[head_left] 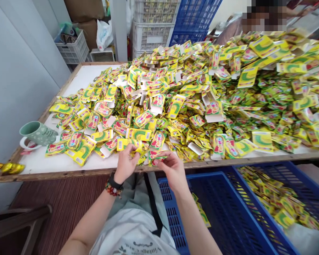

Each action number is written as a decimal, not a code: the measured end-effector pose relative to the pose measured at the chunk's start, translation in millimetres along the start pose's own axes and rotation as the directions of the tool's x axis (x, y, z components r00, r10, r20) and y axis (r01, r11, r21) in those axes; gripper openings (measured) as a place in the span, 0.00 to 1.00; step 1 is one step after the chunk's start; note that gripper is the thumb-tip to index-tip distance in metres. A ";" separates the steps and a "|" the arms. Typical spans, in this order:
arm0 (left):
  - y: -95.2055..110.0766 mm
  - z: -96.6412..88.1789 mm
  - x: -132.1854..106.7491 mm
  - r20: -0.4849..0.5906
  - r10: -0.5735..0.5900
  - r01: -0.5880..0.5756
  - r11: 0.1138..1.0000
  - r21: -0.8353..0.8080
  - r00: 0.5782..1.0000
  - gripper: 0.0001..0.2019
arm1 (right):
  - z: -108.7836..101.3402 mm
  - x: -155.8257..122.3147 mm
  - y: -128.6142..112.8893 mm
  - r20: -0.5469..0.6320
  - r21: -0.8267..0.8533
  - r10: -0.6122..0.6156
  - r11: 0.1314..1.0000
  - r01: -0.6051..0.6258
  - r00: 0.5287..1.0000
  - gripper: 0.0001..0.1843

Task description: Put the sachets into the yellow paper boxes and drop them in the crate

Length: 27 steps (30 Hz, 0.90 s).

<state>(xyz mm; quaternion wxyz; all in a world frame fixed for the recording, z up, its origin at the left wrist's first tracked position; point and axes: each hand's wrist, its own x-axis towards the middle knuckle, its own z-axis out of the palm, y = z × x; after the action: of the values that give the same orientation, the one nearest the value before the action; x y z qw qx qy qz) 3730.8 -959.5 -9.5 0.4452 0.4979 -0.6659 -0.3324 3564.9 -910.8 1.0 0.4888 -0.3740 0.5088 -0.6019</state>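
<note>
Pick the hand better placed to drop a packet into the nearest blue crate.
Likely the right hand: it pinches a small packet near the blue crate; the left hand is farther, at a yellow carton.

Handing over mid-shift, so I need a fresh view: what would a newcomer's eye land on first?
The big heap of yellow cartons and small packets spread across the white-topped table. Next, at its near edge, the left hand on a yellow carton and the right hand pinching a packet. Then the green mug at the table's left end.
</note>
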 end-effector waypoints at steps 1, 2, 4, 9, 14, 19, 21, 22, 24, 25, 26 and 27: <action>4.3 1.3 -2.2 0.046 -0.048 0.052 0.996 -0.079 0.998 0.02 | 7.0 -0.5 -1.6 0.027 0.047 0.020 0.999 -0.021 0.999 0.19; 8.3 2.5 -4.7 0.103 -0.081 0.096 0.983 -0.153 0.991 0.04 | 12.3 -0.3 -2.5 0.044 0.081 0.032 0.996 -0.036 0.999 0.20; 14.3 4.2 -10.2 0.205 -0.096 0.152 0.948 -0.278 0.974 0.09 | 18.3 1.0 -3.0 0.060 0.107 0.035 0.993 -0.041 0.998 0.22; 14.7 10.2 -19.6 0.171 -0.085 0.152 0.891 -0.429 0.982 0.14 | 20.6 1.2 0.9 0.095 -0.080 -0.044 0.995 0.052 0.994 0.23; 7.6 17.9 -18.7 -0.070 -0.153 0.111 0.901 -0.419 0.986 0.10 | 20.5 -1.4 5.3 0.051 -0.088 0.009 0.996 -0.004 0.999 0.29; 2.8 15.1 -15.8 -0.029 -0.172 0.139 0.878 -0.459 0.985 0.08 | 8.4 -0.6 8.8 0.024 0.003 0.085 0.996 -0.085 0.996 0.23; 1.6 9.7 -12.6 0.036 -0.122 0.126 0.899 -0.419 0.992 0.07 | 1.5 -1.5 7.0 0.158 -0.154 0.093 0.986 -0.068 0.983 0.14; 1.6 6.2 -10.1 0.082 -0.084 0.109 0.919 -0.378 0.993 0.06 | -1.2 -2.4 5.2 0.214 -0.246 0.092 0.969 -0.038 0.972 0.10; 3.1 -0.7 -4.4 0.221 0.002 0.063 0.957 -0.284 0.975 0.06 | -4.2 -4.3 0.5 0.245 -0.413 0.048 0.909 0.060 0.968 0.13; 4.6 -3.5 -1.7 0.297 0.040 0.037 0.968 -0.249 0.954 0.06 | -4.5 -4.9 -1.7 0.236 -0.480 0.011 0.871 0.107 0.972 0.21; 6.3 -5.4 0.4 0.359 0.070 0.015 0.974 -0.226 0.931 0.06 | -4.2 -4.9 -3.4 0.232 -0.533 -0.016 0.834 0.141 0.973 0.29; 8.1 -6.4 1.7 0.397 0.089 -0.001 0.976 -0.218 0.913 0.06 | -3.4 -4.2 -4.3 0.243 -0.572 -0.018 0.805 0.159 0.970 0.36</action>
<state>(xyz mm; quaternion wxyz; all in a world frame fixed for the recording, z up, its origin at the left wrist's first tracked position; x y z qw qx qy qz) 3733.5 -958.8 0.6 0.3561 0.3522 -0.7154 -0.4871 3561.8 -905.8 4.7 0.3750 -0.5959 0.5928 -0.3911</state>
